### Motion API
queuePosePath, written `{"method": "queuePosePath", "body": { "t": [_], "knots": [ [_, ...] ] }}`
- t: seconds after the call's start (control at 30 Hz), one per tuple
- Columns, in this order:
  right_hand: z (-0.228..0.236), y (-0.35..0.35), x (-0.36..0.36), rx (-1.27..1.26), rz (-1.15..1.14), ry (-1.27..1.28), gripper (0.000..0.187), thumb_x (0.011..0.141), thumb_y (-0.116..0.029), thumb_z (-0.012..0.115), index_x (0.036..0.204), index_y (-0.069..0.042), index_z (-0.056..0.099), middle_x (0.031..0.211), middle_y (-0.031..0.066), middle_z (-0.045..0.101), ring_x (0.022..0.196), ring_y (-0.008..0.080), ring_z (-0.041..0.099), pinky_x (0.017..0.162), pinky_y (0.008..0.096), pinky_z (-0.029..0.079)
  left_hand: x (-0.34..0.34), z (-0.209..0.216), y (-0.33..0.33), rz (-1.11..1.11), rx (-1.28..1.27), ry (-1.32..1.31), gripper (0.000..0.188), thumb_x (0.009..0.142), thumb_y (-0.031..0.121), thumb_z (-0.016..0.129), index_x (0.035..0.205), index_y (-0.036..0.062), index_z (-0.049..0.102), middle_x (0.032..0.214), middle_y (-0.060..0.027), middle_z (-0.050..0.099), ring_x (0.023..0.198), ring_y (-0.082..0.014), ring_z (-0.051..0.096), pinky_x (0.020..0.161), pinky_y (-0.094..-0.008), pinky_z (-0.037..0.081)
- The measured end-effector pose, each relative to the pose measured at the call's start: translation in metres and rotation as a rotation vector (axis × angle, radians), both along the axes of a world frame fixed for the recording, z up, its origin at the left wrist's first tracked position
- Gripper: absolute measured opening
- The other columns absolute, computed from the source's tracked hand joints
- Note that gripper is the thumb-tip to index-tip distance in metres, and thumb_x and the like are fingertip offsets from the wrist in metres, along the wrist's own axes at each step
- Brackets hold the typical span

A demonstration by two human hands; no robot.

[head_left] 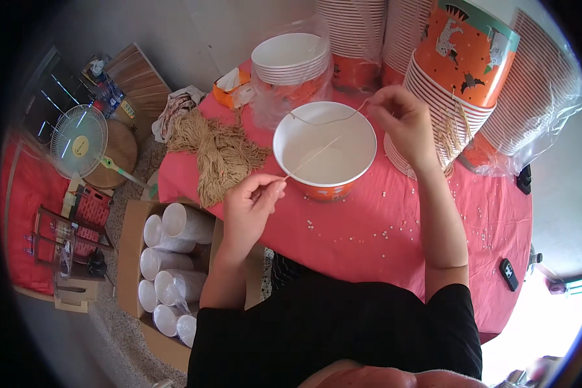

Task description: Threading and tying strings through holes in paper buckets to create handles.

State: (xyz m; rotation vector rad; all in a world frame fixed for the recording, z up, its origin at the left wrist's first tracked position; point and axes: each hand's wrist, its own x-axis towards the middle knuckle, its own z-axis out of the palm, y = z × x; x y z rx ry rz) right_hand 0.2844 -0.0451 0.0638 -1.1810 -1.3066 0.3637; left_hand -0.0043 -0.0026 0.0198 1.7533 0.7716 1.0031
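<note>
A white-lined paper bucket (333,191) with an orange outside stands in front of me, its mouth facing up. On its near left side, my left hand (251,205) pinches a thin pale string (313,156) that slants up over the opening. Beyond the right rim, my right hand (407,121) is closed in a pinch on a thin cord (330,122), which sags across to the far left rim. Whether both strands are one piece, and whether the cord passes through the bucket wall, I cannot tell.
Tan cord bundles (223,152) lie left on the red-covered table (343,258). Stacked orange buckets (462,55) rise at the right, wrapped ones (291,64) behind. Small pellets scatter nearby. A remote (509,275) lies right; a carton (132,258) of white cups stands lower left.
</note>
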Motion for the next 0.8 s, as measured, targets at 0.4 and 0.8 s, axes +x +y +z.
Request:
{"method": "queuePosePath", "body": {
  "t": [0.4, 0.8],
  "knots": [
    [0.025, -0.043, -0.079, -0.468, 0.498, 0.021, 0.04, 0.086, 0.005, 0.062, 0.125, 0.001, 0.055, 0.103, 0.0092, 0.065, 0.07, 0.0092, 0.062, 0.061, 0.0228, 0.05, 0.032, 0.015, -0.009, -0.249, -0.102, -0.184, 0.017, 0.096, 0.013, 0.061, 0.099, -0.0026, 0.063, 0.076, -0.0015, 0.063, 0.063, -0.0013, 0.051, 0.054, -0.0172, 0.039],
    [0.004, -0.033, -0.067, -0.162, 0.367, -0.236, 0.008, 0.084, 0.005, 0.064, 0.092, 0.001, 0.063, 0.083, 0.0004, 0.057, 0.069, 0.004, 0.051, 0.057, 0.0202, 0.041, 0.032, 0.012, -0.007, -0.333, -0.201, -0.152, 0.01, 0.096, 0.008, 0.06, 0.098, -0.0014, 0.06, 0.079, -0.0003, 0.061, 0.067, -0.0012, 0.053, 0.056, -0.0181, 0.041]
  ]
}}
